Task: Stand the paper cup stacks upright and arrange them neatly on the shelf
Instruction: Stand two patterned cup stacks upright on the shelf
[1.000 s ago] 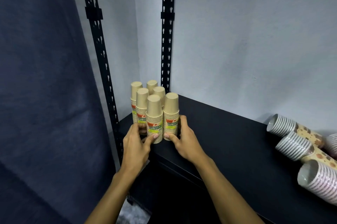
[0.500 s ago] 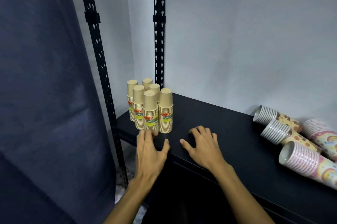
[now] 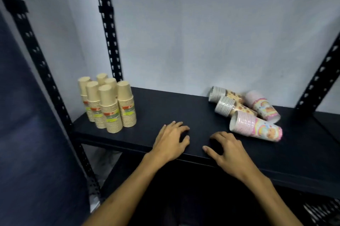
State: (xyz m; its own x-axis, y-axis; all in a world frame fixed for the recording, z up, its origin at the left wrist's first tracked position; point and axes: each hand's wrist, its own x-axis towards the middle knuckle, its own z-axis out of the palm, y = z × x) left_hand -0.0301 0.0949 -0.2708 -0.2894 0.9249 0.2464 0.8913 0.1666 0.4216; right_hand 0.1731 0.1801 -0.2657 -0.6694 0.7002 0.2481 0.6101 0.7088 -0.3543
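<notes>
Several tan paper cup stacks [image 3: 108,102] stand upright in a tight cluster at the left end of the black shelf [image 3: 165,108]. At the right end several patterned stacks lie on their sides: two brown dotted ones [image 3: 226,95] [image 3: 233,108] and two pink rainbow ones [image 3: 263,105] [image 3: 255,126]. My left hand [image 3: 171,141] and my right hand [image 3: 228,147] hover over the shelf's front middle, fingers loosely curled, holding nothing. The right hand is just left of the nearest pink stack, apart from it.
Black perforated uprights [image 3: 108,28] [image 3: 320,76] frame the shelf against a grey wall. A dark blue curtain [image 3: 27,133] hangs at the left. A lower shelf level shows below the front edge [image 3: 202,157].
Both hands let go of the tan stacks and moved right along the shelf front toward the lying stacks. The view has panned right.
</notes>
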